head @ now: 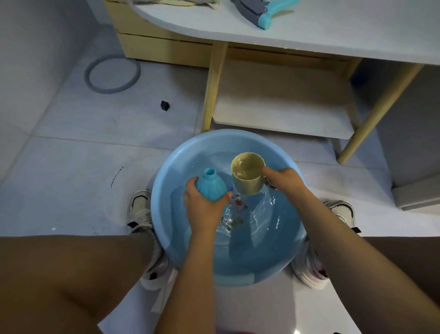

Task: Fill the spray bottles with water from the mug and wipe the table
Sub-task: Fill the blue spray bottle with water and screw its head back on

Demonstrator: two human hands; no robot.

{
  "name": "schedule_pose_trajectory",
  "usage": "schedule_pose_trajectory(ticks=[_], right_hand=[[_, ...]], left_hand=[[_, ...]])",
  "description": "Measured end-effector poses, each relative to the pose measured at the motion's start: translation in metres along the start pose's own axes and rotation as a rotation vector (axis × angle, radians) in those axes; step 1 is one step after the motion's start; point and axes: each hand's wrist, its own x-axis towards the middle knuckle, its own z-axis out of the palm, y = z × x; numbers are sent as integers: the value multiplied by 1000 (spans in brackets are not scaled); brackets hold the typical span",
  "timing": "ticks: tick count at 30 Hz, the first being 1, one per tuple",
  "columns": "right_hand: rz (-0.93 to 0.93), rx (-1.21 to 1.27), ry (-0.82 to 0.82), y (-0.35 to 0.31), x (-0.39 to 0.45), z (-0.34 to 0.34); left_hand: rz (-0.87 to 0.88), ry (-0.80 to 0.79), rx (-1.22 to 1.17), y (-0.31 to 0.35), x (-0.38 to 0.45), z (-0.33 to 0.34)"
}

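Left hand (202, 209) wraps blue spray bottle (210, 184), cap off, neck open, upright over blue basin (166, 190) of water. Right hand (283, 180) grips handle of beige mug (247, 175), full of water, just right of bottle neck. Pouring seemingly not begun. Spray head (259, 12) and cloth (176, 2) lie on table (333, 35), well beyond both hands. Filling, wiping left.

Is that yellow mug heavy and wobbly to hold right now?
Probably heavier than it looks: the mug is nearly full of water. It may spill if tipped, since the water sits close to the rim. It looks wet, so the right hand could slip on it.
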Motion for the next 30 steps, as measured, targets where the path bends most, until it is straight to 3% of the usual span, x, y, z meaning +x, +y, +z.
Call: schedule_pose_trajectory(ticks=[5, 14, 30], right_hand=[[-108, -129, 114, -14, -13, -4], [-254, -93, 240, -34, -30, 0], [-574, -280, 535, -43, -41, 6]], left_hand=[[21, -22, 26, 1, -5, 6], [90, -50, 76, 1, -4, 7], [139, -69, 68, 8, -2, 7]])
